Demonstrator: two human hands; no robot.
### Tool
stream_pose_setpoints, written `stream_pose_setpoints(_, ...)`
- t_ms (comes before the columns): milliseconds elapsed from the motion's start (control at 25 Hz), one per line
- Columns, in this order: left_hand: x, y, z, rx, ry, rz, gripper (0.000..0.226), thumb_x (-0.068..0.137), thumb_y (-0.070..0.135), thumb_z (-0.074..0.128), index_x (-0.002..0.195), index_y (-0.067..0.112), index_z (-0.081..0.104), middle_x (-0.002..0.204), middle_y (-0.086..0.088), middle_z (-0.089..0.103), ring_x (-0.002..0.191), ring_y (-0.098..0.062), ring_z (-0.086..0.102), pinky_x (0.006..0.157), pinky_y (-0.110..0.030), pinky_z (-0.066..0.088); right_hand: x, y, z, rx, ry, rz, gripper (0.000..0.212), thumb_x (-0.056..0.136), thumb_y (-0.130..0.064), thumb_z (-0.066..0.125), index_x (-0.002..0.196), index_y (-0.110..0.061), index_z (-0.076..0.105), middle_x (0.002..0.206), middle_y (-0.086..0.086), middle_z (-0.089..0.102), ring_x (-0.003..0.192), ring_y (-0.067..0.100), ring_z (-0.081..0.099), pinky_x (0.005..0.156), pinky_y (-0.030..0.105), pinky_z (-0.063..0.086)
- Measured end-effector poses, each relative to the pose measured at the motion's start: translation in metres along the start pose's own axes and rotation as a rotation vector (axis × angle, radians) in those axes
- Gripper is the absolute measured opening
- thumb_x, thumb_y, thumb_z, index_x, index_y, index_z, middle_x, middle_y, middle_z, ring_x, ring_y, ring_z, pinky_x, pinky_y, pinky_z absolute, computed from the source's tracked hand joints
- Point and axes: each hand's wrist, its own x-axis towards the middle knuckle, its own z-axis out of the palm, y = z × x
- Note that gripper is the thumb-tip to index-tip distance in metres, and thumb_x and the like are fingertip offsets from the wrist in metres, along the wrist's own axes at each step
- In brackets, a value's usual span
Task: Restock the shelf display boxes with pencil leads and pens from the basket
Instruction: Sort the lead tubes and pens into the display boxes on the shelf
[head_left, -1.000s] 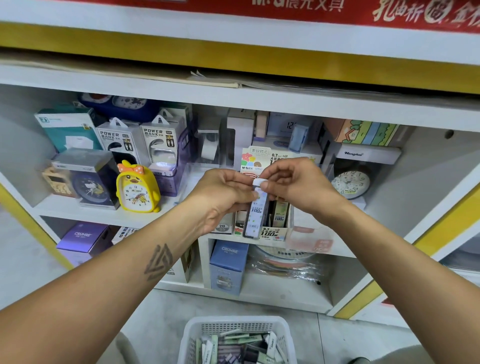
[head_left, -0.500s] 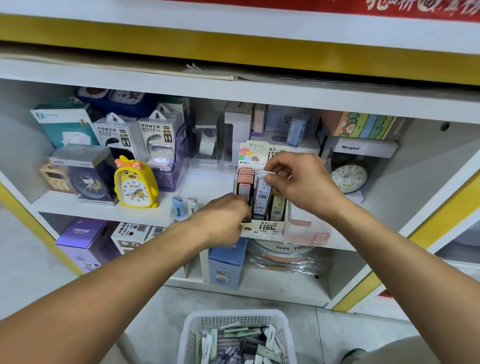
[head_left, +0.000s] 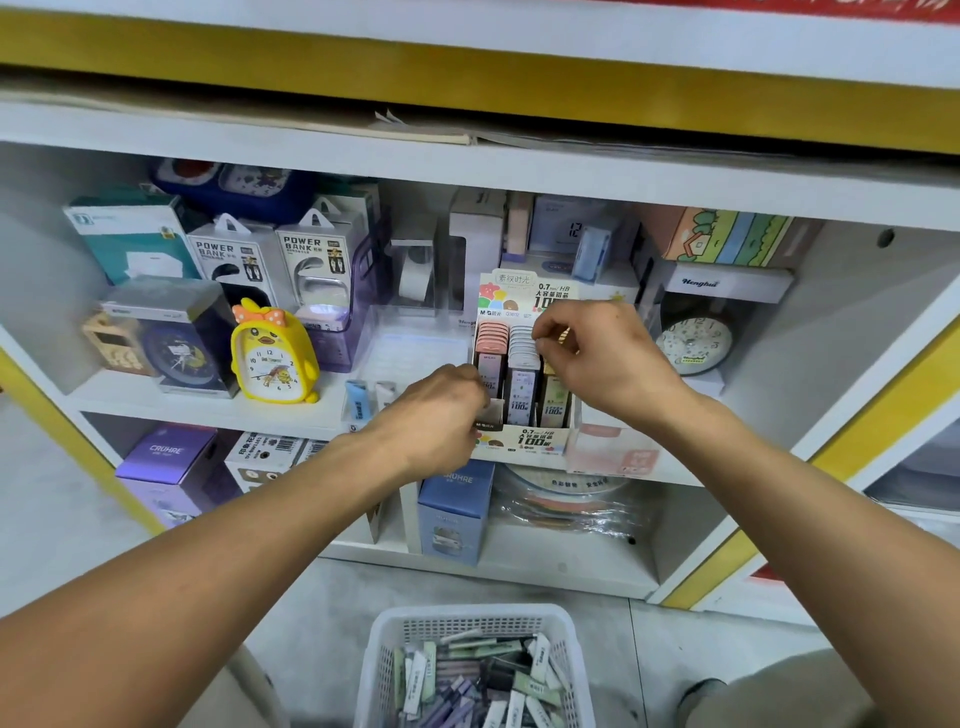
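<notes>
Nearest the camera, a white plastic basket (head_left: 382, 662) with a perforated lattice wall is sitting on the grey floor, and it is holding a loose heap of slim, flat lead cases (head_left: 470, 680) in purple, green and white, lying at mixed angles. Two bare forearms are reaching up and away from the camera toward the white shelf (head_left: 208, 410). The left hand (head_left: 441, 415) is resting knuckles-up against the left front corner of the cardboard display box (head_left: 524, 441), its fingers curled over toward the box; whether they are gripping anything cannot be told, since the fingertips are hidden. The box is standing at the shelf's front edge, a printed card carton with a tall back panel, and it is holding three rows of lead cases standing upright, their long axes vertical and their rounded caps pointing up: a pink row (head_left: 491, 338), a white row (head_left: 522, 345) and a green-yellow row (head_left: 555, 397) partly hidden. The right hand (head_left: 602, 353) is hovering palm-down above the rows, wrist bent, with its thumb and forefinger pinching the cap of a case at the right side of the white row. Further left on the shelf, a glossy yellow duck-shaped clock (head_left: 272, 353) is standing upright. Behind it, two boxed power banks (head_left: 270, 260) with hanger tabs are facing forward. To the right, a round white clock (head_left: 693, 343) is leaning at the back.
</notes>
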Motion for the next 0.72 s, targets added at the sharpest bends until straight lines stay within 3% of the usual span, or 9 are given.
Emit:
stream_pose_setpoints(120, -0.009, 0.005, -0.005, -0.017, 0.050, 0.003, 0.026, 0.081, 0.009, 0.059, 0.106, 0.013, 0.066, 0.111, -0.004, 0.058, 0.105, -0.024, 0.056, 0.086, -0.039, 0.051, -0.018, -0.017, 0.004, 0.107, -0.042, 0.012, 0.012, 0.088, -0.011, 0.063, 0.087, -0.019, 0.072, 0.069, -0.016, 0.060, 0.068, 0.004, 0.057, 0.064, 0.019, 0.046)
stream_pose_setpoints(200, -0.022, 0.009, 0.000, -0.039, -0.031, -0.001, 0.023, 0.077, 0.009, 0.058, 0.099, 0.012, 0.066, 0.102, -0.008, 0.064, 0.096, -0.028, 0.061, 0.079, -0.039, 0.053, -0.041, -0.024, 0.020, 0.046, -0.182, 0.001, 0.013, 0.085, -0.011, 0.061, 0.084, -0.020, 0.071, 0.071, -0.011, 0.062, 0.069, 0.011, 0.058, 0.064, 0.024, 0.046)
stream_pose_setpoints(360, -0.057, 0.013, 0.042, -0.008, -0.416, -0.002, 0.027, 0.080, 0.011, 0.064, 0.106, 0.005, 0.068, 0.103, -0.008, 0.070, 0.095, -0.027, 0.063, 0.078, -0.031, 0.051, -0.110, -0.009, 0.084, -0.222, -0.753, 0.014, 0.014, 0.083, -0.010, 0.056, 0.081, -0.017, 0.068, 0.075, 0.000, 0.065, 0.080, 0.023, 0.062, 0.070, 0.029, 0.050)
stream_pose_setpoints(440, -0.068, 0.009, 0.072, 0.024, -0.606, 0.000, 0.025, 0.083, 0.016, 0.067, 0.105, 0.003, 0.068, 0.101, -0.012, 0.069, 0.088, -0.027, 0.060, 0.077, -0.033, 0.049, -0.151, 0.006, 0.125, -0.252, -0.951, 0.085, 0.020, 0.084, -0.008, 0.057, 0.096, -0.009, 0.073, 0.097, 0.010, 0.073, 0.093, 0.028, 0.066, 0.083, 0.038, 0.056)
stream_pose_setpoints(520, -0.078, 0.007, 0.106, 0.048, -0.702, -0.024, 0.015, 0.083, 0.019, 0.067, 0.088, 0.006, 0.062, 0.085, -0.013, 0.060, 0.077, -0.025, 0.051, 0.069, -0.032, 0.045, -0.188, 0.020, 0.163, -0.238, -1.037, 0.166, 0.025, 0.086, -0.008, 0.058, 0.106, -0.004, 0.072, 0.111, 0.018, 0.070, 0.103, 0.033, 0.065, 0.091, 0.042, 0.055)
stream_pose_setpoints(600, -0.092, 0.008, 0.146, 0.053, -0.761, -0.067, 0.025, 0.083, 0.019, 0.067, 0.071, 0.005, 0.051, 0.070, -0.011, 0.049, 0.076, -0.029, 0.051, 0.066, -0.032, 0.041, -0.220, 0.034, 0.193, -0.218, -1.072, 0.260, 0.029, 0.090, -0.008, 0.056, 0.117, -0.003, 0.066, 0.122, 0.020, 0.065, 0.111, 0.033, 0.062, 0.094, 0.040, 0.053)
stream_pose_setpoints(640, -0.100, 0.009, 0.168, 0.043, -0.796, -0.093, 0.028, 0.084, 0.020, 0.068, 0.068, 0.006, 0.050, 0.070, -0.009, 0.049, 0.079, -0.032, 0.054, 0.067, -0.033, 0.042, -0.234, 0.041, 0.205, -0.204, -1.082, 0.312, 0.032, 0.092, -0.009, 0.056, 0.123, -0.002, 0.061, 0.128, 0.020, 0.061, 0.116, 0.033, 0.058, 0.096, 0.038, 0.051)
stream_pose_setpoints(720, -0.118, 0.012, 0.210, 0.007, -0.881, -0.153, 0.017, 0.085, 0.020, 0.070, 0.085, 0.005, 0.061, 0.089, -0.013, 0.062, 0.090, -0.031, 0.062, 0.072, -0.033, 0.047, -0.259, 0.056, 0.223, -0.164, -1.056, 0.428, 0.036, 0.095, -0.015, 0.056, 0.128, -0.002, 0.054, 0.133, 0.019, 0.056, 0.123, 0.033, 0.054, 0.096, 0.036, 0.047)
